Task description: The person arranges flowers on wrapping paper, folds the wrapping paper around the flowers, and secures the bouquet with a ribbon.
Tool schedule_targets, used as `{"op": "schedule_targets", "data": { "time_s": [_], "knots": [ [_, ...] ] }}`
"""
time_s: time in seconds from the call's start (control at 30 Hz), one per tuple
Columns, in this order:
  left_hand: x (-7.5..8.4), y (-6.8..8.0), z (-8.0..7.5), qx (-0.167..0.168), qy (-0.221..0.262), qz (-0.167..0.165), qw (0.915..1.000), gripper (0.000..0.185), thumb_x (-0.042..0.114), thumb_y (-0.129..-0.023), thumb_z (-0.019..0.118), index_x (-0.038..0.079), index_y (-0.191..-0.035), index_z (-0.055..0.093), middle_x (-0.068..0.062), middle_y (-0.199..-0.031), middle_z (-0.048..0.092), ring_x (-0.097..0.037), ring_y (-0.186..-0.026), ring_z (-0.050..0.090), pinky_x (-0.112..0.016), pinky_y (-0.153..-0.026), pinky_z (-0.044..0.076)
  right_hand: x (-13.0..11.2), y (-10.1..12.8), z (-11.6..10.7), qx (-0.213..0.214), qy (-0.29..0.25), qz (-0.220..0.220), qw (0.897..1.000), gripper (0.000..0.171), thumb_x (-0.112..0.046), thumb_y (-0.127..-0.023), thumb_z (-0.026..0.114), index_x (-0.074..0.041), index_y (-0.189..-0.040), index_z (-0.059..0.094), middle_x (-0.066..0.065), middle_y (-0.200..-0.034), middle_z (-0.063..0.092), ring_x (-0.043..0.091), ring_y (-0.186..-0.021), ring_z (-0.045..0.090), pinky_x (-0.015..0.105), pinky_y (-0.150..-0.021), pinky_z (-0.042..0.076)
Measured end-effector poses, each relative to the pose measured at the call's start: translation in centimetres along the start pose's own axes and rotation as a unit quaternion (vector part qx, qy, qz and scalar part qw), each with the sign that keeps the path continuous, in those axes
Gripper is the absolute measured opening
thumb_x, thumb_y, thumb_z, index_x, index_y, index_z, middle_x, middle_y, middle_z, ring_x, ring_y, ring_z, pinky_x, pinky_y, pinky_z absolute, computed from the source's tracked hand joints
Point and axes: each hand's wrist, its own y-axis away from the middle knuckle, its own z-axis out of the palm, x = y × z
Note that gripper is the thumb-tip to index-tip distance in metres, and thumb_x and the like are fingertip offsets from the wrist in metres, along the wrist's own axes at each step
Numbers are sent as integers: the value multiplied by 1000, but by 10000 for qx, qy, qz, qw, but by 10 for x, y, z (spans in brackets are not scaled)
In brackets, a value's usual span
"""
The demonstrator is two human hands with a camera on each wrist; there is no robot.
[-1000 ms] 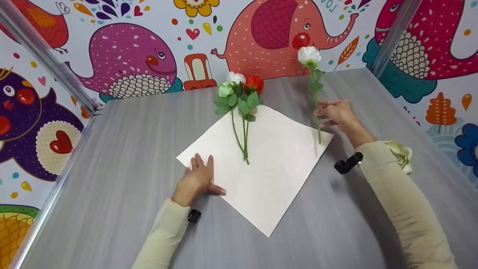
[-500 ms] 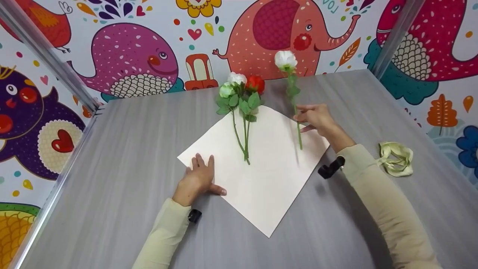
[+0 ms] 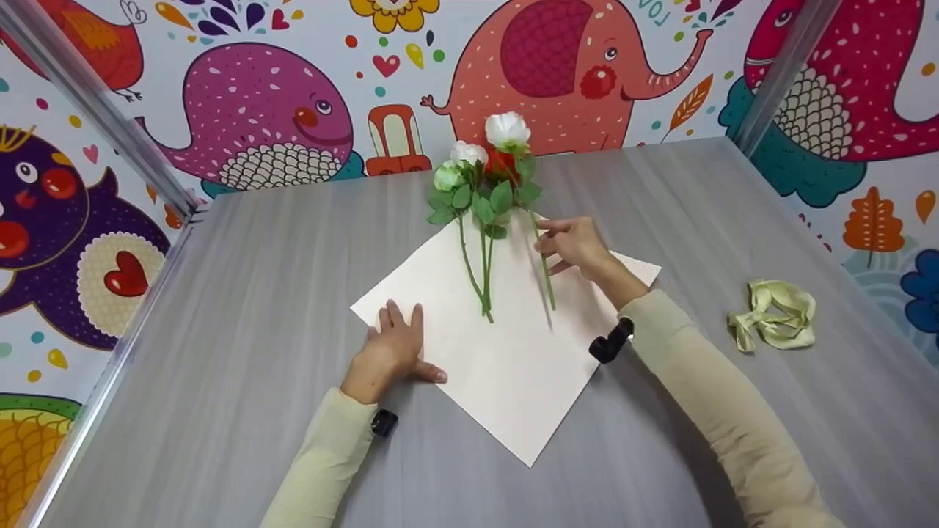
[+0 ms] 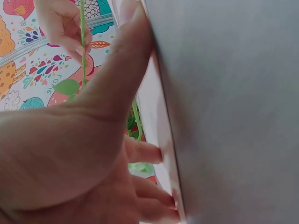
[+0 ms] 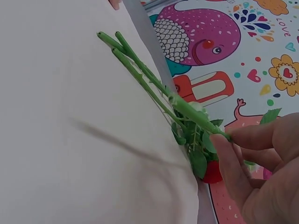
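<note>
My right hand (image 3: 579,249) pinches the green stem of a white artificial rose (image 3: 508,130) between thumb and fingertips. The rose hangs over the paper, its stem casting a shadow there in the right wrist view. Its bloom overlaps the red rose (image 3: 499,163) in the head view. Beside it lie a second white rose (image 3: 469,152) and a pale green rose (image 3: 448,176), their stems crossing low on the pale wrapping paper (image 3: 506,381). With fingers spread, my left hand (image 3: 392,352) rests on the paper's left edge, thumb along the lower left side.
A loop of light green ribbon (image 3: 774,315) lies on the grey table (image 3: 257,308), right of the paper. Behind the table stands a wall (image 3: 411,95) printed with cartoon animals, with metal posts at both back corners.
My right hand has carried the white rose leftward, from the paper's right corner to beside the other roses. The ribbon has come out from behind the right sleeve. My left hand stays put.
</note>
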Motion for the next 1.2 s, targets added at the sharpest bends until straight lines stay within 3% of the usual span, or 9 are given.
{"op": "schedule_targets", "data": {
  "time_s": [0.23,0.57,0.9,1.2],
  "knots": [
    [1,0,0,3,43,3,10000,122,46,-73,87,-7,-156,16,-47,-156,6,-57,-149,10,-66,-116,26,2,-4,24,-44,-146,34,9999,49,-4,-91,65,-5,-140,58,6,-100,66,32,-105,68,26,-57,58],
    [1,0,0,8,7,20,10000,121,47,-73,87,-7,-156,17,-47,-156,6,-58,-149,11,-66,-115,28,3,-10,40,26,-158,20,9999,51,-2,-90,67,-5,-140,58,4,-98,62,10,-75,64,23,-51,56],
    [0,-2,0,-98,27,-52,9999,122,48,-73,86,-6,-157,15,-46,-157,4,-57,-150,9,-66,-116,26,8,-23,53,97,146,49,9998,49,2,-88,65,-8,-136,62,7,-97,69,10,-66,66,28,-53,58],
    [-1,-2,1,-70,-18,-47,10000,122,48,-73,87,-6,-157,16,-46,-157,5,-57,-150,11,-66,-116,27,11,-28,56,25,322,134,9994,45,1,-88,66,-6,-133,65,-1,-83,64,8,-66,61,26,-53,57]
  ]
}}
